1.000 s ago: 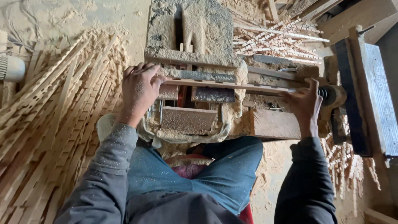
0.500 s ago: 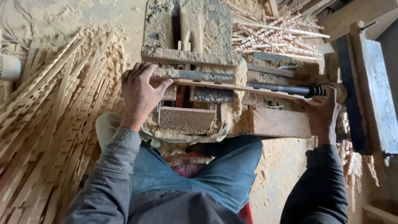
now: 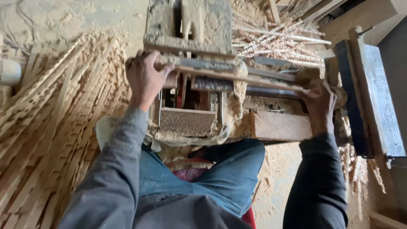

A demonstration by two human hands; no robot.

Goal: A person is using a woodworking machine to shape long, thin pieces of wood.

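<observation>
While the wooden stick [image 3: 237, 76] lies across the sawdust-caked machine [image 3: 190, 63], head view: left hand [image 3: 146, 78] and right hand [image 3: 320, 101] each clamp an end. Plain sticks [image 3: 46, 140] piled left; notched sticks [image 3: 280, 40] fewer, beyond.

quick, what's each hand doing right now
left hand: closed on one end of the wooden stick
right hand: closed on its other end
</observation>
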